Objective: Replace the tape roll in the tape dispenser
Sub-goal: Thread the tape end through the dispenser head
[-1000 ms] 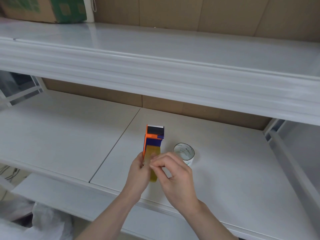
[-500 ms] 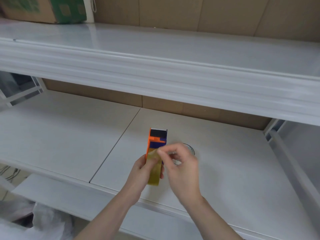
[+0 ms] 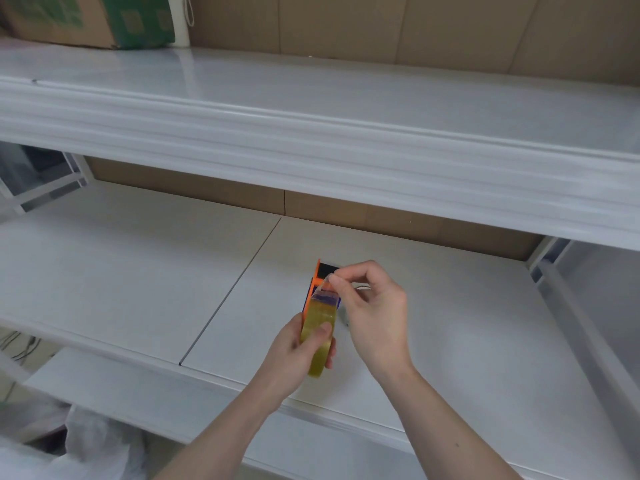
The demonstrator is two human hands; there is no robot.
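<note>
An orange, blue and black tape dispenser [image 3: 318,279] is held above the lower shelf, with a yellowish clear tape roll [image 3: 317,336] mounted in it. My left hand [image 3: 298,351] grips the roll and dispenser from the left, thumb pressed on the roll. My right hand [image 3: 372,306] pinches the free end of the tape [image 3: 327,285] between thumb and forefinger, drawn up toward the dispenser's black front end. The empty tape core on the shelf is almost wholly hidden behind my right hand; only a sliver [image 3: 343,318] shows.
The white lower shelf [image 3: 138,271] has a seam running diagonally left of my hands. An upper white shelf [image 3: 311,133] overhangs it, with a cardboard box [image 3: 86,19] at its far left. A white metal frame post [image 3: 571,306] stands at right. White plastic bags [image 3: 69,445] lie below left.
My right hand has peeled the tape end off the roll and pulled it forward toward the dispenser's front. The hand now covers the empty core. The dispenser shifted slightly forward.
</note>
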